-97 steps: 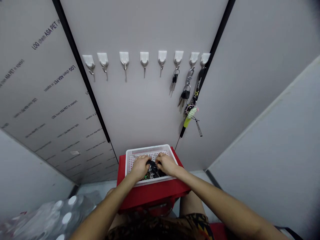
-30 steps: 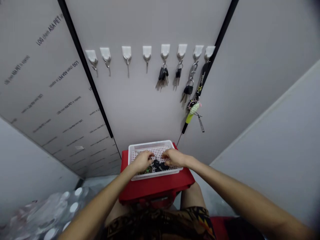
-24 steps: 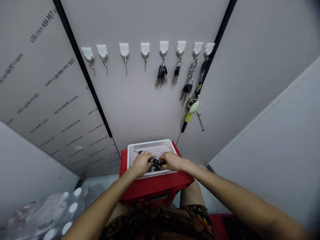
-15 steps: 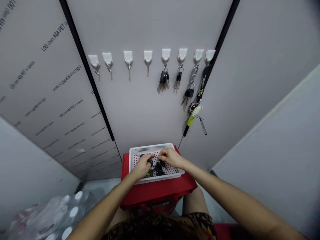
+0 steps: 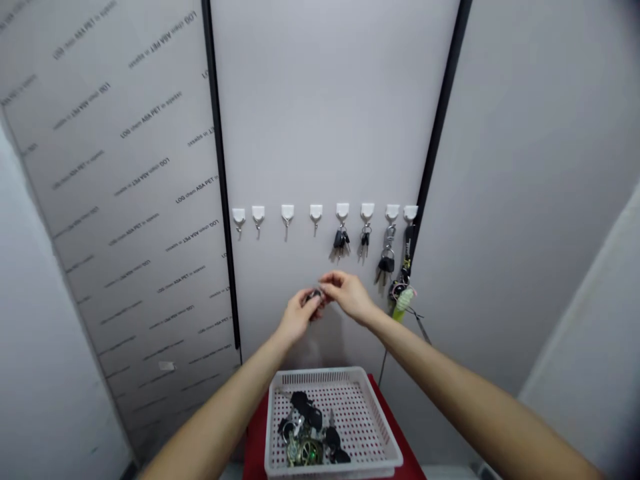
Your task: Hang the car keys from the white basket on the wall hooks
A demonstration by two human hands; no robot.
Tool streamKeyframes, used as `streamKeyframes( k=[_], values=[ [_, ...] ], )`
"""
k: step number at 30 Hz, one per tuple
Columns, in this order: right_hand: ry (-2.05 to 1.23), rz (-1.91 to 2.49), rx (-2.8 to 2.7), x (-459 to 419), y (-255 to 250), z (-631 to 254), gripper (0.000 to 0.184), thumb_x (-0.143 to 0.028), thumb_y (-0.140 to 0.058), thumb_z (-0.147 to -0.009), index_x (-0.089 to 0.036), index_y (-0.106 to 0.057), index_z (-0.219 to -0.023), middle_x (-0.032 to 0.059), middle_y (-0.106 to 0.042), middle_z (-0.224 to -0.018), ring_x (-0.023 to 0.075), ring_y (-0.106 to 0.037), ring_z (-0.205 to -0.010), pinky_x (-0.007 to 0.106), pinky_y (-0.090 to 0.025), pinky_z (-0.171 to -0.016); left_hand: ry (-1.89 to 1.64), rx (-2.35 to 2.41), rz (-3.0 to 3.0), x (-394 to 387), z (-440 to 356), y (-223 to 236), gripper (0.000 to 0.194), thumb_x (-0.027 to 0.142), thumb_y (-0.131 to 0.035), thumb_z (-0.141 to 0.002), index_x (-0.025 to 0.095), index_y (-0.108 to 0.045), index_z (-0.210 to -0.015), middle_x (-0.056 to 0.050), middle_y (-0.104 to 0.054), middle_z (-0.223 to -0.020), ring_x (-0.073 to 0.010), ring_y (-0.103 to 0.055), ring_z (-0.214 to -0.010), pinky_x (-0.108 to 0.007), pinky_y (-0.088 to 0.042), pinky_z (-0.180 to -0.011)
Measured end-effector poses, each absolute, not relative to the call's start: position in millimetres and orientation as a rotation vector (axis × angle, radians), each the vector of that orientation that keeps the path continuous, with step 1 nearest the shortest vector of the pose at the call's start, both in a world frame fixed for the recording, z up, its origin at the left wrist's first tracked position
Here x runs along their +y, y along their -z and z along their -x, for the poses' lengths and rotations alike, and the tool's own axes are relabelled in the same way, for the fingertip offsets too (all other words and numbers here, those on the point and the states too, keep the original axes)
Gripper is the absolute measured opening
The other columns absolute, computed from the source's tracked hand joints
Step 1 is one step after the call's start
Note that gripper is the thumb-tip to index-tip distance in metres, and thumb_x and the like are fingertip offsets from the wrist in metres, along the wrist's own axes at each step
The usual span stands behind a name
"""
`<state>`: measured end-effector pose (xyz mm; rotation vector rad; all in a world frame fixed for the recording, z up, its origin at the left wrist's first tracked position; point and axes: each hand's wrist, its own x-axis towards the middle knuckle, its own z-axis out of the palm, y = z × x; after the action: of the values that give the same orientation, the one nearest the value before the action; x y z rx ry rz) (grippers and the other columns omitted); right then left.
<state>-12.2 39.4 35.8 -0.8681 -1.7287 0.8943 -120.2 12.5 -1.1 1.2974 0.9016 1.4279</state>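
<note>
Item (image 5: 314, 294), small, dark, blurred, pinched in left hand (image 5: 296, 319); right hand (image 5: 353, 298) at its edge, whether pinching cannot tell. White basket (image 5: 325, 378) of keys (image 5: 313, 419) below grip; wall hooks (image 5: 316, 211) above.

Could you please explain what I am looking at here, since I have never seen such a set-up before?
There is no machine: the left hand and right hand are a person's own bare hands. One camera, worn on that person's head, looks forward and down, so the forearms enter from below. Low in the view, a white basket rests on a red surface; it contains dark-headed keys and metal pieces. Above it, the left hand holds a small dark item, perhaps keys, with the right hand's fingers at it; blur hides the details. Eight white hooks line the wall; key bunches and a black strap hang from the right-hand four.
</note>
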Motion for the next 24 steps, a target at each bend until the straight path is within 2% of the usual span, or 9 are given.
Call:
streamKeyframes(
  k=[6,11,15,19,22,24],
  values=[
    [-0.48,0.853,-1.636,63,-109,29,0.008,-0.014,-0.043,-0.059,-0.014,-0.049,-0.065,-0.0035,-0.049,-0.05,0.0064,-0.048,-0.043,0.021,-0.042,-0.049,-1.587,0.849,-1.293,36,123,-80,0.011,0.019,-0.049,-0.063,0.012,-0.049,-0.071,0.002,-0.05,-0.058,-0.0024,-0.046,-0.045,-0.015,-0.035,-0.045],
    [-0.225,1.026,-1.615,71,-130,36,0.015,-0.01,-0.041,-0.06,-0.013,-0.054,-0.066,-0.0009,-0.053,-0.051,0.0074,-0.049,-0.046,0.021,-0.042,-0.053,-1.599,0.876,-1.306,50,120,-100,0.008,0.019,-0.05,-0.063,0.012,-0.049,-0.066,0.003,-0.049,-0.051,-0.0029,-0.045,-0.043,-0.015,-0.036,-0.044],
    [-0.191,1.132,-1.683,75,-130,39,0.019,-0.009,-0.038,-0.06,-0.013,-0.056,-0.068,0.0011,-0.054,-0.052,0.0087,-0.049,-0.047,0.022,-0.041,-0.052,-1.571,0.891,-1.289,54,121,-94,0.006,0.017,-0.047,-0.065,0.011,-0.047,-0.062,0.003,-0.048,-0.049,-0.0029,-0.045,-0.04,-0.015,-0.036,-0.042],
    [-0.056,1.074,-1.701,70,-122,34,0.024,-0.009,-0.039,-0.06,-0.012,-0.056,-0.077,0.0037,-0.057,-0.065,0.0106,-0.051,-0.058,0.024,-0.04,-0.061,-1.532,0.933,-1.239,48,126,-76,0.005,0.016,-0.046,-0.065,0.011,-0.046,-0.067,0.002,-0.05,-0.052,-0.0039,-0.047,-0.044,-0.016,-0.037,-0.044],
    [0.042,0.993,-1.691,59,-93,25,0.028,-0.012,-0.04,-0.061,-0.012,-0.053,-0.085,0.0049,-0.056,-0.078,0.0101,-0.05,-0.063,0.024,-0.038,-0.065,-1.457,1.003,-1.233,38,132,-40,0.013,0.016,-0.047,-0.064,0.012,-0.047,-0.076,0.001,-0.053,-0.056,-0.0048,-0.049,-0.047,-0.017,-0.038,-0.048],
    [0.026,1.0,-1.785,46,-57,18,0.028,-0.014,-0.04,-0.061,-0.012,-0.053,-0.086,0.0052,-0.055,-0.081,0.0094,-0.049,-0.062,0.023,-0.038,-0.064,-1.337,1.078,-1.287,27,136,-4,0.018,0.015,-0.047,-0.063,0.012,-0.048,-0.08,0.0,-0.054,-0.059,-0.0057,-0.05,-0.049,-0.019,-0.038,-0.051]
  ],
)
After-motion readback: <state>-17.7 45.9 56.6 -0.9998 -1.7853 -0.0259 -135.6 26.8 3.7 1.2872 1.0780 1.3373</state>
